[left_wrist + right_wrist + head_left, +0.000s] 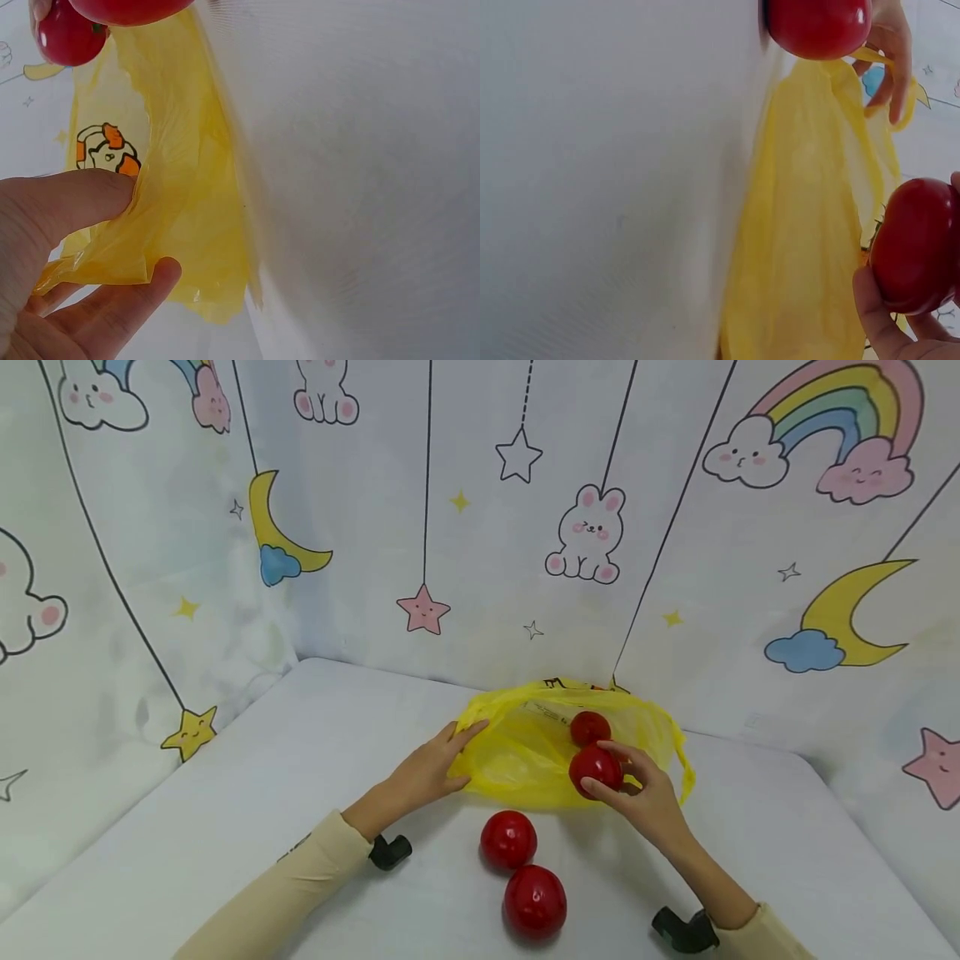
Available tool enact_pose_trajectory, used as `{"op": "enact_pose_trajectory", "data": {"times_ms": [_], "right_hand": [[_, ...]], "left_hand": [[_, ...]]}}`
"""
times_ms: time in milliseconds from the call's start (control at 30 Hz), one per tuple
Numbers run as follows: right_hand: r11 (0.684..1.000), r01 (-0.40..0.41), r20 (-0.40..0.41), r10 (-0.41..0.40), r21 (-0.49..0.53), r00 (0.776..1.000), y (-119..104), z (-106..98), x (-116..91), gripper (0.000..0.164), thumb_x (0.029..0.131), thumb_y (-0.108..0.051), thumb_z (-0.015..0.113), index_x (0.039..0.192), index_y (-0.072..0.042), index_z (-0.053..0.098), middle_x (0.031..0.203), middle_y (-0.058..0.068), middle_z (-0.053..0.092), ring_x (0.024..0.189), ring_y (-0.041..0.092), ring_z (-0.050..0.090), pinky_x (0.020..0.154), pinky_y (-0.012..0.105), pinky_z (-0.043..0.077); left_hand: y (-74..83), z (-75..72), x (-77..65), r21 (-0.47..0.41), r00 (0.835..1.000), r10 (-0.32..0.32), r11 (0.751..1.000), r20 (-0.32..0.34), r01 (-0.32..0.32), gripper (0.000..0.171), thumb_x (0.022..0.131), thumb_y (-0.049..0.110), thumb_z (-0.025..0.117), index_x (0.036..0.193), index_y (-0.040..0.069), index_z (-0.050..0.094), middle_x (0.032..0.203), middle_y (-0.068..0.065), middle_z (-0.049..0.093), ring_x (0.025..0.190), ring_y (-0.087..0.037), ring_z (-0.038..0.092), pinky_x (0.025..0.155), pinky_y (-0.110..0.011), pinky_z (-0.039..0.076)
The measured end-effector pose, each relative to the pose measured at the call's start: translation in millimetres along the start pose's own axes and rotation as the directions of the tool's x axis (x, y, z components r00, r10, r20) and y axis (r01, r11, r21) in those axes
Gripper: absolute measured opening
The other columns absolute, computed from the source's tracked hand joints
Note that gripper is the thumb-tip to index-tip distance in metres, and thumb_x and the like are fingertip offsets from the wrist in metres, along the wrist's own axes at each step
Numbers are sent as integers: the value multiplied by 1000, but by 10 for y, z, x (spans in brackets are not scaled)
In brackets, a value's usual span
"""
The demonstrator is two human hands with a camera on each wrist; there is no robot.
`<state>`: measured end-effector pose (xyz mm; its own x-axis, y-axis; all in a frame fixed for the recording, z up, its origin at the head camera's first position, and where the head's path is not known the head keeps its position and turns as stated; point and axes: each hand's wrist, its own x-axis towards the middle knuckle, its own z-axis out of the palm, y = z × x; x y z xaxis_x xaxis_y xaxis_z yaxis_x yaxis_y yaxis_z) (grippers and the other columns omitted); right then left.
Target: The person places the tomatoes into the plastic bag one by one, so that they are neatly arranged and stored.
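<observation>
A yellow plastic bag [517, 764] lies on the table with its mouth spread. At its left edge my left hand [423, 768] holds the rim, the plastic passing between thumb [82, 199] and fingers in the left wrist view. My right hand [651, 797] grips a glossy red tomato [596, 771] at the bag's opening, thumb on one side and fingers on the other. Just behind it, a second tomato [590, 727] shows against the bag's inside. Two more tomatoes, one farther [508, 840] and one nearer [536, 902], sit close together on the table in front.
The white table [360, 710] runs back to a cloth backdrop [360, 610] printed with stars, moons and rabbits. A loose yellow bag handle [687, 772] sticks out at the right. Dark wrist-worn pieces [390, 852] show by both sleeves.
</observation>
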<state>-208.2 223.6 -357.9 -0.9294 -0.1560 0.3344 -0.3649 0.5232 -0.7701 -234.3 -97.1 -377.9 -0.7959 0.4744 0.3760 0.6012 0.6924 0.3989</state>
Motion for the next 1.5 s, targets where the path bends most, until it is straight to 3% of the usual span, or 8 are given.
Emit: {"op": "enact_pose_trajectory", "data": {"times_ms": [433,667,833,1100,1500], "right_hand": [[999,7,-14,-8,-45,1000,3,116,192,57,83,-24,78,134,-13,56,135,13,52,107,31,57,79,16,52],[998,29,1,-29,-60,1000,-46,175,303,55,83,-25,78,133,-13,56,135,15,52,115,33,51,87,44,56],[997,39,4,-39,-65,999,-17,229,393,53,83,-26,77,131,-11,58,133,16,53,112,34,51,85,49,56],[994,-27,36,31,-110,999,102,301,585,62,84,-33,77,136,-10,53,139,16,49,121,36,46,93,55,51],[971,-175,104,193,-160,976,111,400,969,69,85,-37,74,141,-7,46,144,19,45,127,38,43,102,54,45]], "left_hand": [[13,-14,2,-3,999,-40,999,22,40,81,84,10,76,152,18,33,128,-21,49,93,-25,59,87,-39,56],[20,-25,3,-4,999,-38,999,21,38,81,84,9,76,152,18,33,128,-20,49,94,-25,60,87,-38,56],[18,-20,13,-11,999,-34,999,32,35,82,84,9,76,152,17,31,136,-27,46,97,-29,64,85,-40,57],[23,-8,10,-9,1000,10,1000,23,-10,82,84,9,76,152,15,31,124,-23,50,85,-23,60,79,-35,58],[10,-47,26,0,999,-4,1000,43,4,81,85,8,75,152,14,31,143,-31,40,89,-30,65,85,-40,57]]}}
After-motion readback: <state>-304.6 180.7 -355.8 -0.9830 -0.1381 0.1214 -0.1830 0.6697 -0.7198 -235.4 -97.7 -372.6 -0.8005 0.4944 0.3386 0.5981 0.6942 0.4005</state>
